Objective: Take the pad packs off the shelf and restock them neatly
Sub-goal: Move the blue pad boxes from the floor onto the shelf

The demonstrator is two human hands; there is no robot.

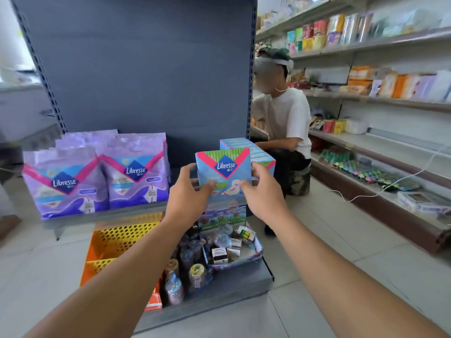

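A blue Libresse pad pack (223,167) stands upright in front of a row of like blue packs (253,148) at the right end of the grey shelf (97,215). My left hand (189,191) grips its left edge, thumb across the front. My right hand (261,189) grips its right edge the same way. Two rows of purple Libresse packs (68,184) (136,172) stand on the left part of the shelf. A bare gap of shelf lies between the purple rows and the blue ones.
Below the shelf, a base shelf (219,298) carries an orange perforated basket (117,242), jars and a tray of small boxes (231,250). A person in a white shirt (285,118) crouches at the right by long wall shelves (380,147) of goods. The floor is tiled.
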